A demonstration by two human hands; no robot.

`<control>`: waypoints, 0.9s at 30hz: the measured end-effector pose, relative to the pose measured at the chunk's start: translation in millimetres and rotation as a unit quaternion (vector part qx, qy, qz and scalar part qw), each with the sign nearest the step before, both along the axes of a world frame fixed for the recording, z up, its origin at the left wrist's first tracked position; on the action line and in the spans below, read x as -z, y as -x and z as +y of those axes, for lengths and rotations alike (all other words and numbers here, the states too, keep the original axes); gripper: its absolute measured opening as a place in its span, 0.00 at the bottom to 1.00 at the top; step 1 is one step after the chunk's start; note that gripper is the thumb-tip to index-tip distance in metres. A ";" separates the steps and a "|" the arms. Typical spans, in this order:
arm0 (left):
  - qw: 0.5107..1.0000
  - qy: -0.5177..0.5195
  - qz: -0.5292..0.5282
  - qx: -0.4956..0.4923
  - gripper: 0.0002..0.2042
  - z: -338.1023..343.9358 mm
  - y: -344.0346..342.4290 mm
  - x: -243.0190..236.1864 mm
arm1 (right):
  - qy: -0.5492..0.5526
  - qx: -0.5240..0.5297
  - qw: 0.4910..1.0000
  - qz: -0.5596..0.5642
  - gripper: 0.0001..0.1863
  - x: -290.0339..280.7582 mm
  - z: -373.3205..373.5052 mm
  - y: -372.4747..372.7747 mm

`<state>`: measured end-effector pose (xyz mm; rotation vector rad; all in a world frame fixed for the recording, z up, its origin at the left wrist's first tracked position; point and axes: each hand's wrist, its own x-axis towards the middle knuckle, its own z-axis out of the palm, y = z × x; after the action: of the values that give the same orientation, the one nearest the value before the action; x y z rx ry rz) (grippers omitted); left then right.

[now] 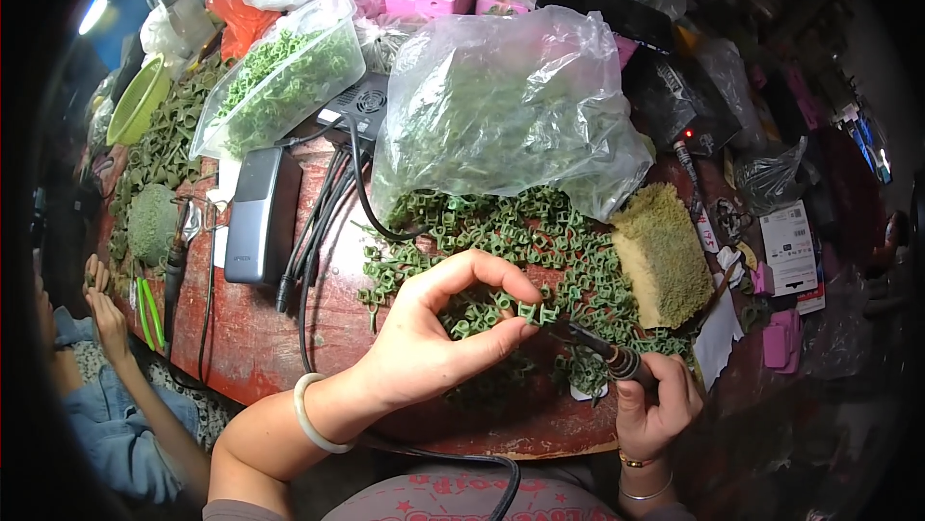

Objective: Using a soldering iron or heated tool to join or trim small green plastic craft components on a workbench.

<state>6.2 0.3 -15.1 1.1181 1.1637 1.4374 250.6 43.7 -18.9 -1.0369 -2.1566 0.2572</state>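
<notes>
Head view: left hand (419, 330) pinching green piece (538, 314); right hand (667, 398) wrapped around black-handled tool (626, 364); white card (789, 253) bears print.

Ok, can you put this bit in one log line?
Left hand: pinches small green piece | Right hand: grips dark-handled tool, pointed toward piece | Red table: loose green pieces, plastic bag, yellowish block

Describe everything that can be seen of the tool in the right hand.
The pen-like tool has a dark, ringed collar and a metal-looking shaft. The right hand grips it behind the collar, hiding most of the rest. It slants up and leftward, ending close to a green piece in the left hand; contact is unclear.
</notes>
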 end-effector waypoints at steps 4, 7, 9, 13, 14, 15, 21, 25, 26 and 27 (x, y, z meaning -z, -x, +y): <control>1.000 0.002 -0.011 -0.001 0.10 -0.2 -0.1 0.3 | 0.007 0.002 1.000 -0.007 0.22 -0.3 -0.6 -0.1; 1.000 -0.002 -0.004 -0.004 0.10 -0.2 0.2 0.2 | 0.004 0.002 1.000 -0.006 0.21 -0.1 -0.7 0.5; 1.000 0.000 -0.006 -0.004 0.10 -0.4 0.3 -0.1 | 0.009 0.003 1.000 -0.008 0.21 -0.7 -0.7 1.0; 1.000 0.005 -0.008 -0.001 0.10 -0.2 0.1 -0.2 | 0.001 0.002 1.000 -0.010 0.21 2.1 0.5 -0.7; 1.000 0.005 -0.008 -0.001 0.10 -0.1 0.1 -0.3 | 0.003 0.002 1.000 -0.010 0.21 1.6 0.4 -0.6; 1.000 0.006 -0.007 -0.001 0.11 -0.1 0.1 -0.5 | 0.005 0.001 1.000 -0.011 0.21 1.4 0.5 -0.5; 1.000 -0.018 0.013 -0.006 0.11 0.5 0.6 4.0 | -0.003 0.008 1.000 -0.014 0.22 2.9 -1.4 -4.8; 0.994 -0.074 0.072 -0.022 0.10 0.0 0.4 4.9 | -0.010 0.021 1.000 0.002 0.25 5.9 -3.0 -5.5; 0.994 -0.074 0.071 -0.026 0.10 0.3 0.1 4.6 | -0.010 0.017 1.000 0.000 0.25 6.8 -3.1 -5.8; 0.993 -0.085 0.080 -0.025 0.10 0.7 0.0 4.2 | -0.015 0.018 1.000 0.007 0.25 7.7 -3.1 -5.8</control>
<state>6.2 0.9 -19.4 1.3518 1.2045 1.5306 256.4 40.6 -26.6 -1.0530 -2.1216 0.2151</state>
